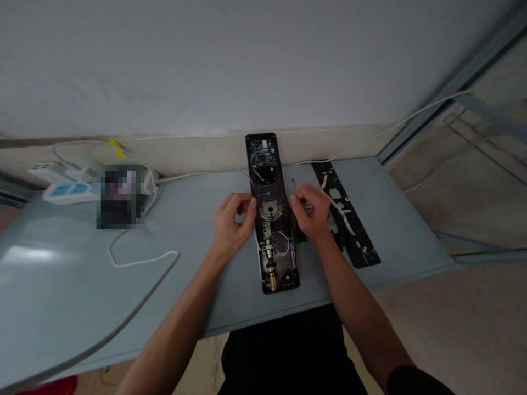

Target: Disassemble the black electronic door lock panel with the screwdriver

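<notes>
An opened black lock housing (281, 189), long and narrow, lies on the table with its inside facing up. Blue circuit board (263, 153) sits at its far end, a round metal disc (270, 209) in the middle, and a brass cylinder (273, 282) at the near end. My left hand (234, 222) has thumb and fingers closed on the housing's left edge. Just beyond the right edge, my right hand (312, 211) is closed around a small screwdriver (293, 185), its thin shaft pointing away from me. The fingers hide most of its handle.
Right of the housing lies a black perforated plate (362, 249) with a pale strip (338, 207) across it. A power strip (68, 193) and a blurred-out object (120, 197) stand at the left. A grey cable (135, 307) crosses the table (197, 219); a wall stands behind.
</notes>
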{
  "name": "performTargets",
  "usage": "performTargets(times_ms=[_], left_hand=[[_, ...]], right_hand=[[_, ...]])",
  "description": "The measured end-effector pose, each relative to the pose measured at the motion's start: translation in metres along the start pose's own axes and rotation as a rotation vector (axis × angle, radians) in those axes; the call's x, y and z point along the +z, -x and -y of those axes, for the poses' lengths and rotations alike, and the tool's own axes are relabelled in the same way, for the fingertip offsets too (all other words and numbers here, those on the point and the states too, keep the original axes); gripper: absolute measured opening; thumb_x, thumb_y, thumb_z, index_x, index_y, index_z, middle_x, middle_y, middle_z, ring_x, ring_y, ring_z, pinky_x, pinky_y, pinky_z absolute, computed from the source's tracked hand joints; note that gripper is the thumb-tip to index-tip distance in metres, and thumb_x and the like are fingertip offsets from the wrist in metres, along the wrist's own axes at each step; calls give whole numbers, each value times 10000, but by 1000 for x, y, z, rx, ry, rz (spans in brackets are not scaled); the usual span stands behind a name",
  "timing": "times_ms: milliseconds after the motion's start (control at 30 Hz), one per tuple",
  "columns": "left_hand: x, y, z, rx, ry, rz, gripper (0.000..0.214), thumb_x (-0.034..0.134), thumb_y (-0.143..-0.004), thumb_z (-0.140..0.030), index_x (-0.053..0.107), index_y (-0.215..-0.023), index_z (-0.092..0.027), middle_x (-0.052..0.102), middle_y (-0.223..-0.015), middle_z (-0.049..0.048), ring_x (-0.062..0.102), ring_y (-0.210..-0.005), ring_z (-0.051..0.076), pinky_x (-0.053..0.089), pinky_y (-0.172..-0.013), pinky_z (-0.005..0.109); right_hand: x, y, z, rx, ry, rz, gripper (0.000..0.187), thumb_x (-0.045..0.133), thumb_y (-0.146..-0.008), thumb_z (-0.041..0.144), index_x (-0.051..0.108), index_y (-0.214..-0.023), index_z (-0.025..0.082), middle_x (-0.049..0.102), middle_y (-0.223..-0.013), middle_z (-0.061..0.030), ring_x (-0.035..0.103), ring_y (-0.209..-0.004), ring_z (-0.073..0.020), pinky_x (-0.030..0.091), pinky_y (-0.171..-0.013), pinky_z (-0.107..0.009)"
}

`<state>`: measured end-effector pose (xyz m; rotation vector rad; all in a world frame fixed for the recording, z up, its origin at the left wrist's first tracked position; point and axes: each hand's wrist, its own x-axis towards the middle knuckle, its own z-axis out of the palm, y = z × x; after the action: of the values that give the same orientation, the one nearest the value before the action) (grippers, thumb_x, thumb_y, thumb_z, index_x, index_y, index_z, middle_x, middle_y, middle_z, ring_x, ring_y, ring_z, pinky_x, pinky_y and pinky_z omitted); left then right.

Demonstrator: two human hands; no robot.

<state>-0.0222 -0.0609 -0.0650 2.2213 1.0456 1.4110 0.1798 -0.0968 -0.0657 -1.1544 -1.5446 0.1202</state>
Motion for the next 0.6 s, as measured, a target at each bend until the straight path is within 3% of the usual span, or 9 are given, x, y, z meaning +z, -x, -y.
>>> performTargets(times_ms=[267,600], left_hand=[[3,1,1,-68,14,52,214,557,-981,-275,558,-781,-202,538,-660,-25,512,-612,131,430,-614,269],[1,1,1,-46,78,52,123,550,-981,-227,619,-889,-183,570,-714,-14,527,-641,128,437,-619,250]], right_hand=[[10,6,9,2,44,159,439,498,-962,335,277,-591,253,341,-547,50,339,-516,-124,309,-574,-308],[11,9,0,0,129,125,458,520,-985,416,323,-608,246,339,-555,79,355,-520,-112,303,-570,-273]])
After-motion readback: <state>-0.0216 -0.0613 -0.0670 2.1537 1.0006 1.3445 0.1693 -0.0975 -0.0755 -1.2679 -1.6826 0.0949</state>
